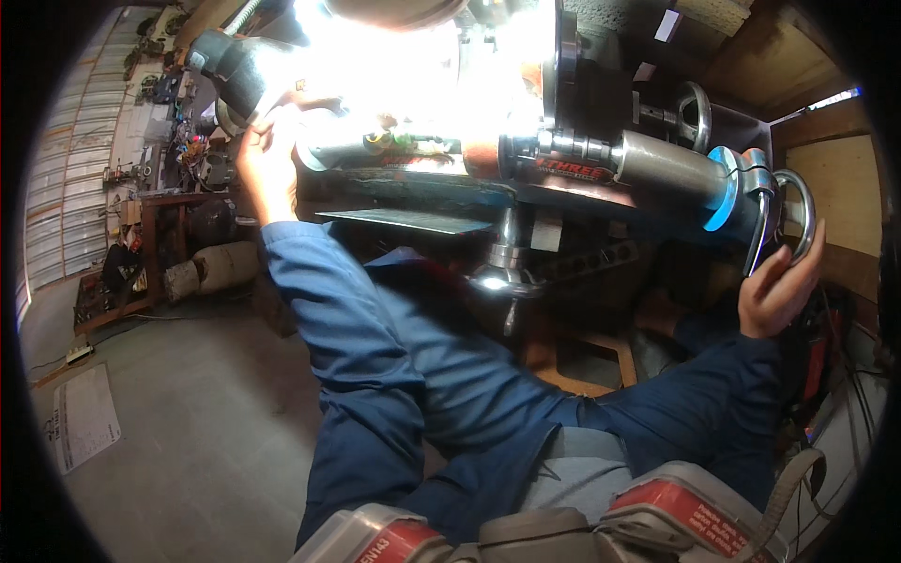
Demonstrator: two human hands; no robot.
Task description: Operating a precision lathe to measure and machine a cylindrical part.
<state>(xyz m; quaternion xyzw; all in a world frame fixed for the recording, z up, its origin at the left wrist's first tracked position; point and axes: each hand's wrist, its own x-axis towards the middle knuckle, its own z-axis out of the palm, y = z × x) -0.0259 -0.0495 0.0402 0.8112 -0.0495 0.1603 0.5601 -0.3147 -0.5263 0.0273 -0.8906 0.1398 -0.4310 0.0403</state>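
Note:
A metal-turning lathe stretches across the upper middle. At its right end is the grey tailstock barrel (671,169) with a blue ring (723,192). My right hand (777,293) is closed on the lower rim of the bright metal handwheel (810,220), beside a clamp lever (758,235). My left hand (269,169) is raised at the left end, its fingers bent together between a black lamp head (239,70) and a grey rounded part (324,141). Strong glare washes out its fingertips and the middle of the machine, so what they grip is unclear.
Below the lathe bed hang a flat metal sheet (413,220) and a carriage handwheel (507,277). A second handwheel (694,117) stands behind the tailstock. Cluttered shelves (174,122) line the left wall. A printed sign (86,418) lies on the floor; cables (859,403) run at right.

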